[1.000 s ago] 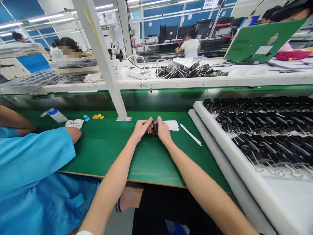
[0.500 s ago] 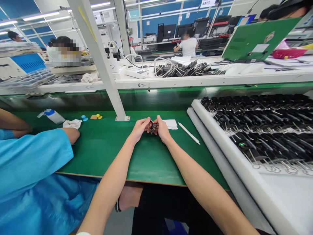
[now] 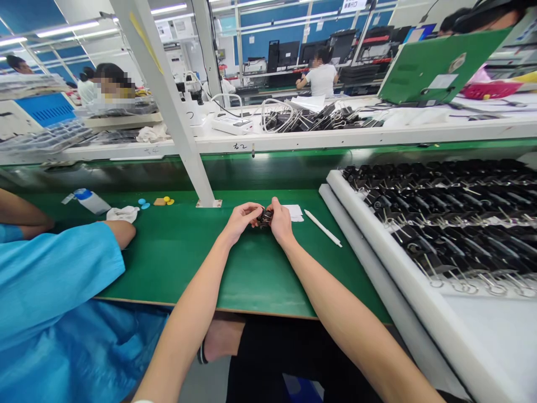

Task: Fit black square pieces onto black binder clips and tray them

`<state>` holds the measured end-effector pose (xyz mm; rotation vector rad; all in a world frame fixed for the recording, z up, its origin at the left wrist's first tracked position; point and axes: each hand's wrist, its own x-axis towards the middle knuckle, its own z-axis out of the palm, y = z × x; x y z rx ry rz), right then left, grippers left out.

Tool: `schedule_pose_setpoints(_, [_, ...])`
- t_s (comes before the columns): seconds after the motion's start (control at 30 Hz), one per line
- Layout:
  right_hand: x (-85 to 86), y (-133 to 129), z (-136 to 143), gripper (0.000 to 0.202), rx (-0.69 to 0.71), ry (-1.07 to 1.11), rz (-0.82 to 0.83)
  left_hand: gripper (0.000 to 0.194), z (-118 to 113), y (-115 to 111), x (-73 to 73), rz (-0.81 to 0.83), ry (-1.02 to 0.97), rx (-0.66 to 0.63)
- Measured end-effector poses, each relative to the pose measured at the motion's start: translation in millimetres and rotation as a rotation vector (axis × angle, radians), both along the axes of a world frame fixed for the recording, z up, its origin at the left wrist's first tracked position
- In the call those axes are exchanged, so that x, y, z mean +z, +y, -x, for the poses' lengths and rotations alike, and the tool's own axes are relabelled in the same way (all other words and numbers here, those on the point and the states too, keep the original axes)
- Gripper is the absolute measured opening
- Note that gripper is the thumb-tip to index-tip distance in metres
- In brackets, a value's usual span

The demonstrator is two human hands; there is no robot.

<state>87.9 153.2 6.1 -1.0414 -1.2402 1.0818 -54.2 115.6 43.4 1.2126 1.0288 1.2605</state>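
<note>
Between my hands, above the green tabletop (image 3: 176, 257), is a small black part (image 3: 265, 217) with some shiny metal on it; its exact kind is too small to make out. My left hand (image 3: 242, 220) pinches its left side with thumb and fingers. On the other side my right hand (image 3: 280, 221) grips it, thumb pointing up along the edge. Fingers cover much of the part. Just behind my right hand lie white paper slips (image 3: 295, 212), and a white pen (image 3: 323, 228) rests to the right of them.
A white foam tray (image 3: 419, 280) at right holds rows of black parts with binder clips (image 3: 444, 218). A white post (image 3: 180, 112) stands ahead. A co-worker's blue sleeve (image 3: 75, 263) is at left, near a blue-capped bottle (image 3: 91, 201). Loose binder clips (image 3: 319, 118) lie on the shelf.
My left thumb has shifted onto the upper left of the black part, which is turned slightly and shows more of itself. A green light in the tray no longer shows.
</note>
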Motion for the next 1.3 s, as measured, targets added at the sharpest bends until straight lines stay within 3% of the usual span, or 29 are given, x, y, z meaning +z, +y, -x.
schedule_pose_setpoints(0.4, [5.3,-4.9,1.4,0.067,0.03,-0.052,-0.03,0.045,0.2,6.8,-9.9,-0.021,0.062,0.069])
schedule_pose_setpoints(0.73, [11.6,-11.7,0.8,0.064,0.056,-0.103,-0.081,0.042,2.4,5.6,-9.7,-0.008,0.07,0.046])
schedule_pose_setpoints(0.9, [10.5,-11.1,1.0,0.068,0.135,-0.013,-0.036,0.04,4.0,6.6,-13.0,0.0,0.085,0.036])
schedule_pose_setpoints(1.1, [11.1,-8.4,2.1,0.071,0.345,0.145,0.101,0.043,2.9,3.6,-9.5,-0.031,0.078,-0.028])
schedule_pose_setpoints(1.3, [6.9,-2.7,1.0,0.069,0.382,0.222,0.139,0.045,-1.8,1.0,-6.0,-0.086,0.099,-0.065])
